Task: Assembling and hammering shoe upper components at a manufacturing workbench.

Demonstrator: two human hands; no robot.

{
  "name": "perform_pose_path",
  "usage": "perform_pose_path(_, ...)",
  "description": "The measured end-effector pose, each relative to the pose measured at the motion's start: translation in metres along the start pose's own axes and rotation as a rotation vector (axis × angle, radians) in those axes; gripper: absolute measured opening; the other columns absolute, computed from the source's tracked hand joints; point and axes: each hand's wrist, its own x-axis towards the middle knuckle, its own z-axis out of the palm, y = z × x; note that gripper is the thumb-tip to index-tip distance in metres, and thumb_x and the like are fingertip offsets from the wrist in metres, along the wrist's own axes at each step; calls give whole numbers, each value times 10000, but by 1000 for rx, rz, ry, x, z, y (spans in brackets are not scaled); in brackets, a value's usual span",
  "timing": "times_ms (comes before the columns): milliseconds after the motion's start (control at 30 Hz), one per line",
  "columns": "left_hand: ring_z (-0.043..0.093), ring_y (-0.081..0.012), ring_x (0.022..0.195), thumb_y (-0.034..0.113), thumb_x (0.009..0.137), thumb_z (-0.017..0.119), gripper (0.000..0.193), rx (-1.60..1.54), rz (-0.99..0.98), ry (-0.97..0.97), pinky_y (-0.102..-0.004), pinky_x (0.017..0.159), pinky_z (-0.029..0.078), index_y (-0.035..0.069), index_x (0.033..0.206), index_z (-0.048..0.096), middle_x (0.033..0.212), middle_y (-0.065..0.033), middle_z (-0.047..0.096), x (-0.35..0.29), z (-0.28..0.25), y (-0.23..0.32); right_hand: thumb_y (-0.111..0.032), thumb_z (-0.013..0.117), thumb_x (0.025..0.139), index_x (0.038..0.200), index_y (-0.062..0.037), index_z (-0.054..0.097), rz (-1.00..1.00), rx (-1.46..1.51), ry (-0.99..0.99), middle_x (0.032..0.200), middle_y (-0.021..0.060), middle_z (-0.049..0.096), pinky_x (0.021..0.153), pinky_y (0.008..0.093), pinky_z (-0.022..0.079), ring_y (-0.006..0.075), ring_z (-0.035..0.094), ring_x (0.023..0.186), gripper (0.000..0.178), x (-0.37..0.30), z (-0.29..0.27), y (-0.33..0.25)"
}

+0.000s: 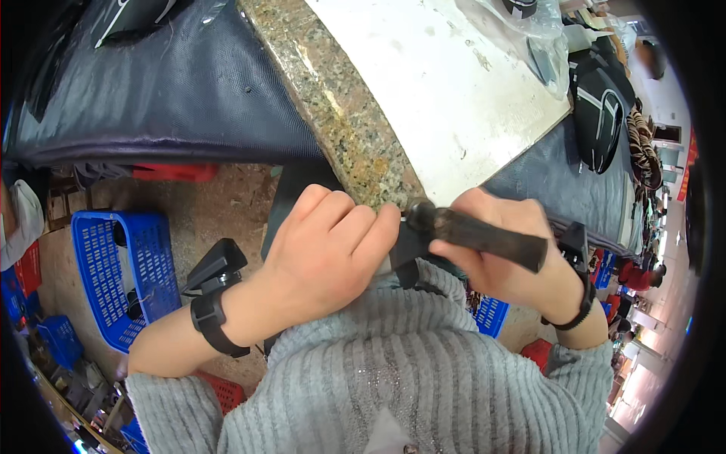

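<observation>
At the near end of a speckled granite slab [344, 106], my two hands work close together. My right hand [507, 227] is wrapped round a hammer [495, 240], whose dark handle points toward my right and whose rounded black head sits beside my left fingers. My left hand [321, 238] is closed, knuckles up, at the slab's edge. Under and beside its fingers shows a dark, flat piece of material [408, 246]. Its full shape is hidden by my hands and the hammer, so I cannot make out its kind.
A white board [446, 83] lies right of the slab on a dark-covered table [189, 83]. Black shoe-like pieces [601, 113] and a clear plastic bag [541, 45] lie at the far right. A blue basket [128, 272] stands on the floor at left.
</observation>
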Motion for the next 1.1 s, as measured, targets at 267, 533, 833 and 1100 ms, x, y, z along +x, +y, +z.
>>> perform_pose_path(267, 537, -211, 673, 28, 631, 666, 335, -146, 67, -47, -331, 635, 412, -3, 964, 654, 724, -50, 530, -3, -8, -18, -323, 675, 852, 810, -55, 496, -30, 1, -20, 651, 84, 533, 449, 345, 436, 270, 590, 543, 325, -2, 4, 9)
perform_pose_path(533, 570, -219, 761, 80, 609, 646, 373, 120, 259, -34, -333, 663, 445, -38, 963, 642, 775, -66, 547, -6, -5, -14, -313, 693, 835, 826, -61, 512, -57, 7, -7, 652, 72, 527, 449, 347, 436, 267, 587, 542, 311, 8, -7, 6)
perform_pose_path(833, 520, -203, 666, 40, 660, 649, 214, 153, 292, 52, -323, 611, 415, -55, 851, 626, 705, -66, 510, -3, -4, -13, -295, 713, 819, 876, -62, 524, -57, 25, -67, 651, 71, 551, 456, 358, 442, 268, 592, 548, 305, 13, -4, -1)
perform_pose_path(1100, 566, -251, 685, -45, 660, 741, 281, -151, -60, 110, -350, 656, 421, 47, 886, 603, 771, -67, 606, 4, -6, -10, -276, 724, 808, 851, -74, 542, -10, 85, 100, 710, 77, 573, 456, 344, 435, 287, 590, 548, 275, 7, -12, 5)
